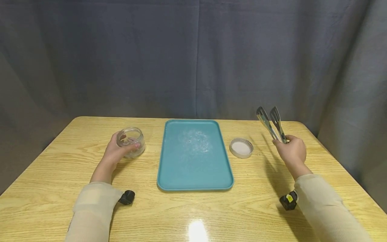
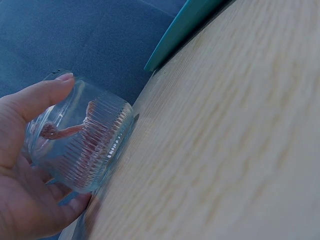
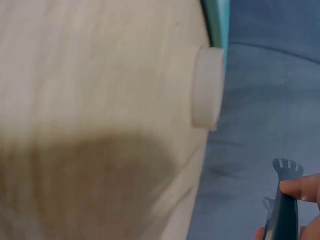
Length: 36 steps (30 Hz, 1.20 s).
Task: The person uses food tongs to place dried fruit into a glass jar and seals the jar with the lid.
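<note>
My left hand (image 1: 116, 150) grips a clear glass jar (image 1: 138, 152) from its left side, thumb across the front and fingers behind. The jar is lidless and stands upright on the table. Through its ribbed wall in the left wrist view, reddish-brown pieces (image 2: 62, 132) show inside. On the other side, my right hand (image 1: 292, 153) holds metal tongs (image 1: 282, 133) above the table, their two slotted heads pointing up and spread apart. In the right wrist view the thumb lies on one arm of the tongs (image 3: 286, 210).
Between the hands lies a turquoise tray (image 1: 193, 178) with whitish marks on its surface. A round lid (image 1: 241, 148) rests on the wooden table (image 1: 145, 215) just right of the tray. A grey-blue curtain (image 1: 193, 60) hangs behind the table's far edge.
</note>
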Each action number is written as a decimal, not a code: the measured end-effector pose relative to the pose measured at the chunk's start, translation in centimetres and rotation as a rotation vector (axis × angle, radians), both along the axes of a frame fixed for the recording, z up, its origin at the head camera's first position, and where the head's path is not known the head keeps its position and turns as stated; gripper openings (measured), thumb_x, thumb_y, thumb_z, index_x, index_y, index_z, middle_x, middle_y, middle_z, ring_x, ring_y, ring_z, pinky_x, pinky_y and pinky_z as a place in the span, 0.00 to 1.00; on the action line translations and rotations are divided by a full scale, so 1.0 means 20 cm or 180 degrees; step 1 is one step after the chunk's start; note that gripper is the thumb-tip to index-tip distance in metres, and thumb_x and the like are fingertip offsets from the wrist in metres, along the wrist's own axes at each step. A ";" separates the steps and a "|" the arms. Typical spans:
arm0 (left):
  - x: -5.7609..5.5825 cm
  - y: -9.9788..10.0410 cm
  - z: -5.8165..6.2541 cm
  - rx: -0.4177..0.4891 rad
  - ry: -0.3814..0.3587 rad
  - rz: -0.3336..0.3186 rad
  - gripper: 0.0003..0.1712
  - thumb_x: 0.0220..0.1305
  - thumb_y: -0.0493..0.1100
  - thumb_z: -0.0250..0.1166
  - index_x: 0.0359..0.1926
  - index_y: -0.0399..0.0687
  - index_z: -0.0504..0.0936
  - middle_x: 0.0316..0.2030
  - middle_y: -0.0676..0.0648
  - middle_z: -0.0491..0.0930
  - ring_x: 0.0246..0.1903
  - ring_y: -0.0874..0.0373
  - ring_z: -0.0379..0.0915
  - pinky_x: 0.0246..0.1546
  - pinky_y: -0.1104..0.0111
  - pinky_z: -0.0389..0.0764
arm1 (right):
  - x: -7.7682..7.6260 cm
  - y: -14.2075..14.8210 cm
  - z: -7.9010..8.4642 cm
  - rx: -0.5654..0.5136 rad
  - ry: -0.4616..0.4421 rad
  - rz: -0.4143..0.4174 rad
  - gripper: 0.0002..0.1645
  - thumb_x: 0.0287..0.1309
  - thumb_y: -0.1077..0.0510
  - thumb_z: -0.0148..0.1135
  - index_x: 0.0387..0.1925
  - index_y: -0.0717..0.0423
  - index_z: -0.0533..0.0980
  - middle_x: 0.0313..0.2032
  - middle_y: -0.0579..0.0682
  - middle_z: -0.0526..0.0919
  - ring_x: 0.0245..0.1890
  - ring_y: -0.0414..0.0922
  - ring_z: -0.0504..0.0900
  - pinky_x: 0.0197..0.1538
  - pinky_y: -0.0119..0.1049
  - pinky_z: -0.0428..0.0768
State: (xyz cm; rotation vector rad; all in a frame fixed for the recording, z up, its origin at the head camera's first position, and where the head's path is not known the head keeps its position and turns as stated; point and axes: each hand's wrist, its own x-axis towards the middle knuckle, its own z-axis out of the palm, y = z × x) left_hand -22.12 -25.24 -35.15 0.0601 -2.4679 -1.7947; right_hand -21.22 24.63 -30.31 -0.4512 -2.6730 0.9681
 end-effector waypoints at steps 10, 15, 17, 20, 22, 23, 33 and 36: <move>0.00 0.00 0.00 0.0050 -0.0006 -0.0087 0.57 0.46 0.49 0.68 0.66 0.46 0.37 0.63 0.39 0.44 0.58 0.40 0.47 0.54 0.52 0.55 | -0.01 0.09 -0.11 0.0140 -0.0233 -0.0060 0.35 0.53 0.50 0.50 0.53 0.75 0.61 0.49 0.71 0.64 0.48 0.64 0.63 0.47 0.53 0.63; 0.00 0.00 0.00 0.0073 -0.0004 -0.0070 0.56 0.46 0.47 0.68 0.66 0.47 0.37 0.63 0.39 0.43 0.58 0.40 0.46 0.54 0.52 0.54 | -0.03 0.12 -0.12 0.0277 -0.0283 -0.0016 0.34 0.53 0.51 0.50 0.52 0.76 0.62 0.47 0.72 0.65 0.47 0.65 0.64 0.47 0.53 0.63; 0.00 0.00 0.00 0.0064 -0.0009 -0.0059 0.57 0.46 0.48 0.68 0.66 0.47 0.37 0.63 0.39 0.44 0.58 0.40 0.46 0.54 0.52 0.54 | -0.03 0.13 -0.13 0.0327 -0.0289 0.0004 0.32 0.53 0.51 0.50 0.51 0.76 0.63 0.45 0.72 0.67 0.45 0.65 0.65 0.45 0.53 0.64; 0.00 0.00 0.00 0.0038 -0.0019 -0.0053 0.57 0.46 0.48 0.68 0.66 0.47 0.37 0.63 0.39 0.44 0.58 0.40 0.46 0.54 0.52 0.54 | -0.04 0.14 -0.14 0.0390 -0.0294 0.0033 0.30 0.53 0.52 0.51 0.48 0.76 0.65 0.41 0.71 0.69 0.41 0.64 0.67 0.42 0.52 0.66; 0.00 0.00 0.00 0.0025 -0.0023 -0.0055 0.57 0.46 0.48 0.68 0.66 0.47 0.37 0.63 0.39 0.44 0.58 0.40 0.46 0.54 0.52 0.55 | -0.04 0.15 -0.15 0.0411 -0.0311 0.0045 0.29 0.52 0.52 0.51 0.45 0.76 0.67 0.39 0.70 0.71 0.38 0.63 0.68 0.39 0.51 0.66; 0.00 0.00 0.00 0.0025 -0.0024 -0.0059 0.57 0.46 0.48 0.68 0.66 0.46 0.37 0.63 0.39 0.44 0.58 0.40 0.46 0.54 0.52 0.55 | -0.04 0.16 -0.16 0.0417 -0.0324 0.0045 0.29 0.52 0.52 0.52 0.44 0.76 0.67 0.38 0.69 0.71 0.37 0.62 0.69 0.38 0.51 0.67; 0.00 0.00 0.01 0.0049 -0.0009 -0.0073 0.57 0.46 0.48 0.68 0.66 0.46 0.37 0.63 0.39 0.44 0.58 0.39 0.47 0.53 0.52 0.56 | -0.07 0.18 -0.18 0.0620 -0.0349 0.0143 0.23 0.51 0.53 0.53 0.34 0.75 0.70 0.26 0.64 0.73 0.28 0.57 0.68 0.30 0.46 0.66; 0.00 0.00 0.01 0.0046 -0.0013 -0.0074 0.57 0.46 0.48 0.68 0.66 0.46 0.36 0.63 0.39 0.44 0.58 0.39 0.47 0.53 0.52 0.55 | -0.07 0.18 -0.18 0.0674 -0.0348 0.0158 0.21 0.50 0.53 0.53 0.28 0.73 0.70 0.22 0.60 0.71 0.25 0.55 0.68 0.28 0.44 0.65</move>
